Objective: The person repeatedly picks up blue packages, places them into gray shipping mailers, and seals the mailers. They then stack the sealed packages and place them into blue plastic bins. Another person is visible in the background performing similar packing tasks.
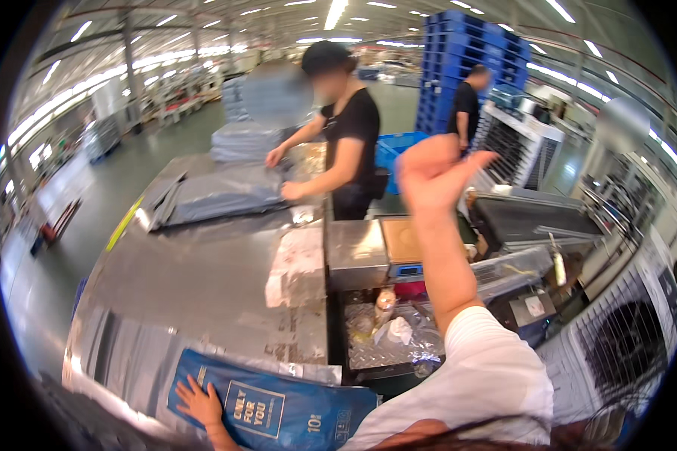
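Note:
A blue plastic mailing bag (308, 406) with pale printing lies on the metal-topped table (195, 293), close to me. Flat on its left end rests my left hand (199, 402), fingers spread. My right hand (436, 177) is raised in the air at the end of my outstretched arm, well away from the bag. Its thumb sticks out to the right; the other fingers are foreshortened and blurred, and nothing can be made out in them. Grey plastic bags (113, 353) lie beneath and beside the blue one.
Across the table a person in black (353, 128) handles grey bags (226, 192). A scale (402, 244) and a bin lined with clear plastic (391, 342) stand right of the table. Farther right are a conveyor (534, 222) and a fan unit (636, 346). Blue pallets (466, 68) are stacked behind.

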Demonstrator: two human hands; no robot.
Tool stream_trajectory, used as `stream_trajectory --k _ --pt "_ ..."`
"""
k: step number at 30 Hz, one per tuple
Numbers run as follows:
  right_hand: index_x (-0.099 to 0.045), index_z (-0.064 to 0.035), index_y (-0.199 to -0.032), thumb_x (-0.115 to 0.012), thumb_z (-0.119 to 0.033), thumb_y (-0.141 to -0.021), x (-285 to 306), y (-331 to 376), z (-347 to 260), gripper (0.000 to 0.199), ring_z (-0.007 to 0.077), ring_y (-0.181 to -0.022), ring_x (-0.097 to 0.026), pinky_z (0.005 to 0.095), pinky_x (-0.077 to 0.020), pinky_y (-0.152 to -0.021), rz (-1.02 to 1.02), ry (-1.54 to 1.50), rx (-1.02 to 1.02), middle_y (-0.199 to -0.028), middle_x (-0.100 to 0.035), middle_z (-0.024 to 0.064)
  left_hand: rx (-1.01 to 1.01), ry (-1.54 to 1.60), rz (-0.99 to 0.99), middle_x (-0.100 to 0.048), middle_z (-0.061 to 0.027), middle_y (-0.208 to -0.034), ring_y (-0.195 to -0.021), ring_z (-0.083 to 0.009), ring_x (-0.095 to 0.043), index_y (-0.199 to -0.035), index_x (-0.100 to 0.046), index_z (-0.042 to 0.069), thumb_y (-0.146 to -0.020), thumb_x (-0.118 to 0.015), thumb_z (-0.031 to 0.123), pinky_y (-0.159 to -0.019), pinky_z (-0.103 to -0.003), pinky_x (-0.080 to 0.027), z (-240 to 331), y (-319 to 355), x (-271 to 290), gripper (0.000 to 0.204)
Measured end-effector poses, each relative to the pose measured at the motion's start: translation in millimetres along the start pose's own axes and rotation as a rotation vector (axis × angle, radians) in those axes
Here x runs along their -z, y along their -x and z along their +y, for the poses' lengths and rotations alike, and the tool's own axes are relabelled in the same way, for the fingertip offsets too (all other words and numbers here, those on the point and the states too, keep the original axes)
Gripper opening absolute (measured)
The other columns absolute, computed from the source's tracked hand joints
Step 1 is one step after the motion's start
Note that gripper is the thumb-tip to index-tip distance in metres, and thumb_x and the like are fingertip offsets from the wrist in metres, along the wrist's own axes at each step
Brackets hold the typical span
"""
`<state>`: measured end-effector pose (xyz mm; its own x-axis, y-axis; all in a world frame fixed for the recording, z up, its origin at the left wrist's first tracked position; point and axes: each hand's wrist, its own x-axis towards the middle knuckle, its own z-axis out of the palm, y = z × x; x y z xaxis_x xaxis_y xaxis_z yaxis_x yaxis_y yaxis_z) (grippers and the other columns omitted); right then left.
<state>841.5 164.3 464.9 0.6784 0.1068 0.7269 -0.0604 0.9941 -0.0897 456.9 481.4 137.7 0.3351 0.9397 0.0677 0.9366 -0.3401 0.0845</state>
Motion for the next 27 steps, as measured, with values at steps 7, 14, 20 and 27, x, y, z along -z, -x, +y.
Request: stream_trajectory --k 7,14,20,27 --pt "-0.033 -0.014 -0.054 -0.036 -0.064 -0.081 -97.5 68.3 28.4 0.057 0.0075 -0.042 -0.022 0.024 -0.0186 -0.044 -0.261 -0.287 0.003 -0.045 -0.025 -0.005 -0.028 -0.13 0.027 -0.022 -0.0149 -0.14 -0.13 -0.0298 -0.018 -0.134 -0.029 0.015 -0.083 -0.044 0.042 -0.095 -0.061 -0.018 0.1 -0.6 -16.4 0.06" --pt "-0.051 -0.0022 -0.087 -0.045 -0.038 -0.088 60.5 214.2 196.9 0.037 0.0142 -0.069 -0.047 0.0235 -0.0396 -0.064 -0.437 0.556 -0.868 -0.077 -0.051 0.0058 -0.095 0.041 0.07 -0.029 -0.0167 -0.135 -0.126 -0.0326 -0.024 -0.129 -0.037 0.013 -0.076 -0.055 0.038 -0.096 -0.059 -0.019 6.3 -6.0 -14.8 0.061" --pt "-0.025 0.0034 -0.131 -0.062 -0.048 -0.074 147.4 362.5 241.6 0.085 0.0299 -0.123 -0.031 0.0344 -0.0268 -0.1 -0.895 0.985 -1.492 -0.133 -0.029 0.0232 0.071 0.577 0.523 -0.039 -0.0217 -0.126 -0.118 -0.0339 -0.036 -0.126 -0.035 -0.003 -0.07 -0.061 0.01 -0.1 -0.04 -0.026 -112.5 -29.2 -61.5 0.063" --pt "-0.027 0.0095 -0.128 -0.071 -0.036 -0.069 141.4 377.7 238.0 0.087 0.029 -0.121 -0.035 0.0339 -0.0286 -0.1 -0.892 0.836 -1.567 -0.13 -0.035 0.0238 0.128 1.313 0.178 -0.046 -0.0142 -0.118 -0.107 -0.0248 -0.045 -0.125 -0.038 0.006 -0.069 -0.062 0.014 -0.09 -0.033 -0.036 -105.9 -23.2 -86.0 0.061"
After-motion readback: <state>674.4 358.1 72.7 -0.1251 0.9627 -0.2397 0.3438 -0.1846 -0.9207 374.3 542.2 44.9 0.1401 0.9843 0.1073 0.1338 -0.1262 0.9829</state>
